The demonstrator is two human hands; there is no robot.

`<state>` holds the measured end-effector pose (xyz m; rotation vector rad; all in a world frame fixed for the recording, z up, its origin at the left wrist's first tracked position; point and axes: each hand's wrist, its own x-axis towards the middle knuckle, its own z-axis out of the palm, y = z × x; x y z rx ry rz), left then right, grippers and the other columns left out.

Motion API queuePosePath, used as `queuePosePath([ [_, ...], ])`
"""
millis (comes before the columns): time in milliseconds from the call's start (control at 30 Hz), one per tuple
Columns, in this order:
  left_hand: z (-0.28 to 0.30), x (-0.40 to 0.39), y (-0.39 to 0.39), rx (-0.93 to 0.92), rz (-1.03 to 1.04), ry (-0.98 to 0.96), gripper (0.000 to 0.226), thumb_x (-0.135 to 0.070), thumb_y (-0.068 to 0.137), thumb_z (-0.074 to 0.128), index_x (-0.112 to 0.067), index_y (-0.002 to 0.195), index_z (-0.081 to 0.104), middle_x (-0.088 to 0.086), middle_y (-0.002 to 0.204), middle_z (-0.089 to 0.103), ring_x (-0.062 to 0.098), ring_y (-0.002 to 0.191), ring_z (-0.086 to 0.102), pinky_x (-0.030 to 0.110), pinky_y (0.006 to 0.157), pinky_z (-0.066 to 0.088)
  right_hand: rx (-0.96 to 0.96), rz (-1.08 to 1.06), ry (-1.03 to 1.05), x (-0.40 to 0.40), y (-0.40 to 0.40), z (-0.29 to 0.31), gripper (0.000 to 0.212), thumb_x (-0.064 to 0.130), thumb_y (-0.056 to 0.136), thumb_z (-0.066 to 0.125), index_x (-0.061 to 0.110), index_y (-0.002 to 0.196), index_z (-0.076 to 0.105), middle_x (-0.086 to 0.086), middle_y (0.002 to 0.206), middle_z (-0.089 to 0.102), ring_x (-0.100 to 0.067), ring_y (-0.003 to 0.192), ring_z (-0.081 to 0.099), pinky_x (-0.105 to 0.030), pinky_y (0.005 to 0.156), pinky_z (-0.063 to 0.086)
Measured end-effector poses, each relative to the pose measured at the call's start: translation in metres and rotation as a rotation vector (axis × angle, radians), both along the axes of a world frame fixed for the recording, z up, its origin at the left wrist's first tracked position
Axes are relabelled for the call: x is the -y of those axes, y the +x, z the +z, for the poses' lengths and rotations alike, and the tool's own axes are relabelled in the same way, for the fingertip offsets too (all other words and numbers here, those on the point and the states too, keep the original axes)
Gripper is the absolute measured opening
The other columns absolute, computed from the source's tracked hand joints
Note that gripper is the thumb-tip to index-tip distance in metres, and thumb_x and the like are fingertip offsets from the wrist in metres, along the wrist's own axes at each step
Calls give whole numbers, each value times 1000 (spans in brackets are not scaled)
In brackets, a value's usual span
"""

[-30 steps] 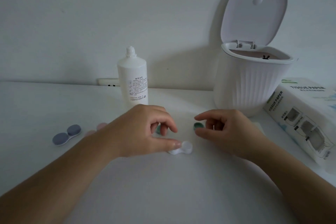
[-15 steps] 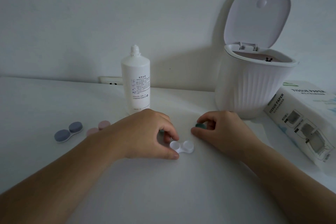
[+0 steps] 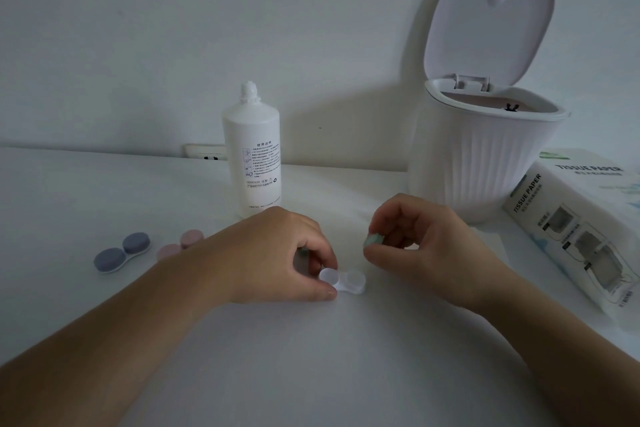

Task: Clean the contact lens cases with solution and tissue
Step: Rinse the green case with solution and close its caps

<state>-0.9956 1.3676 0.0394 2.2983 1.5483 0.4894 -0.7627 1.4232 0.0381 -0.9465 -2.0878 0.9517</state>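
Note:
A white lens case (image 3: 349,280) with both wells uncapped lies on the table in the middle. My left hand (image 3: 277,253) pinches its left well between thumb and fingers; a green cap (image 3: 303,252) peeks out under that hand's fingers. My right hand (image 3: 426,246) is raised a little to the right of the case and pinches a second green cap (image 3: 373,239) at its fingertips. A white solution bottle (image 3: 254,156) stands behind my left hand.
A blue-capped lens case (image 3: 121,251) and a pink-capped case (image 3: 180,244) lie at the left. A white ribbed bin (image 3: 485,163) with its lid up stands at the back right. A tissue paper box (image 3: 581,229) lies at the right edge.
My right hand has lifted the green cap off the table and turned it on edge. My left hand has stayed on the white case.

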Motion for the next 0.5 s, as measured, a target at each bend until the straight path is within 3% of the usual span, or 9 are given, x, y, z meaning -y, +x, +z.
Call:
queuePosePath([
  [100,0,1,0,6,7,-9,22,-57,74,74,-43,90,73,-28,89,63,-7,80,57,10,62,36,48,37,19,3,0,2,20,10,76,84,15,83,66,1,87,76,-12,73,70,-35,75,58],
  [267,1,0,-1,2,11,-12,21,-54,77,77,-40,93,75,-27,88,63,-6,81,58,10,64,36,184,148,-51,4,2,0,35,23,79,84,33,110,71,19,98,77,3,95,70,-8,84,49],
  [367,1,1,-1,-6,10,-14,21,-54,77,76,-41,94,74,-28,89,62,-7,81,57,9,64,36,229,170,-37,4,3,-3,44,25,81,81,38,122,68,24,105,75,8,104,67,-7,92,46],
  [500,0,0,0,-1,4,-16,22,-54,77,77,-41,95,75,-24,91,64,-4,83,59,9,64,36,292,183,48,4,4,-3,45,29,82,80,46,122,66,35,109,69,15,106,63,-5,95,43],
])
